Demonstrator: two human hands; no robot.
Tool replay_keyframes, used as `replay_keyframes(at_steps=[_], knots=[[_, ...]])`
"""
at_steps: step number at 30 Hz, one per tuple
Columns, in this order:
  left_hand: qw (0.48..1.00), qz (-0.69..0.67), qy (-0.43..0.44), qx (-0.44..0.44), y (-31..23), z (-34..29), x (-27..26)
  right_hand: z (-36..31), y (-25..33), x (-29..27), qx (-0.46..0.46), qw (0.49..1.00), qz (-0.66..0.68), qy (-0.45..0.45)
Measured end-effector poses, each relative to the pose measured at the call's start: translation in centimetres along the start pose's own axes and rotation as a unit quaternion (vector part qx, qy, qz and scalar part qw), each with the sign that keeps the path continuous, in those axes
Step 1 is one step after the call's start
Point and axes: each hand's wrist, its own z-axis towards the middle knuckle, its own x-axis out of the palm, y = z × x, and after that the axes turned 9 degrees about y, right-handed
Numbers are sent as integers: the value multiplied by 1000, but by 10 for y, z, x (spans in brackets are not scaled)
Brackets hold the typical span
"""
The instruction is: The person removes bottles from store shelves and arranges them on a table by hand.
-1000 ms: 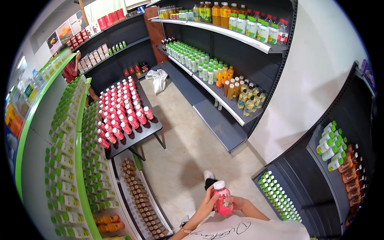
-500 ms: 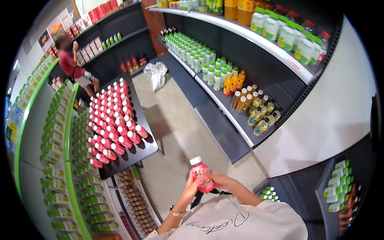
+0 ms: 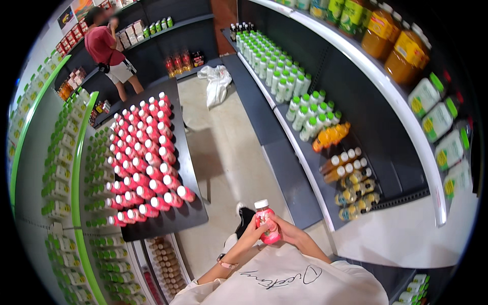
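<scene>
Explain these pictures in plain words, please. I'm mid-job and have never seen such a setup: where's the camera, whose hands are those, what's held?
There is no robot: the bare hands belong to the person wearing the camera. It is a wide fisheye on the head, looking down, so straight edges bend near the rim. The left hand and right hand together hold one white-capped pink bottle. Ahead to the left, a dark table bears rows of similar bottles. The shelving on the right carries green-capped white bottles, among others. Another person stands beyond the table.
</scene>
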Motion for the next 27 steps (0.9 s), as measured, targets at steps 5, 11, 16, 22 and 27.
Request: replay_keyframes(at_steps=[5,11,16,22,27], knots=[[988,109,-10,111,-98,79,-42,80,112,-2,-41,998,-48,15],[984,100,-46,138,-169,134,-87,152,208,6,-25,991,-122,39],[991,70,-86,69,-185,170,-128,207,229,-14,15,999,-11,42],[986,-1,-150,71,-230,220,-169,284,290,-27,139,989,-20,56],[971,-53,-206,108,-318,279,-209,375,378,-30,144,981,-83,97]])
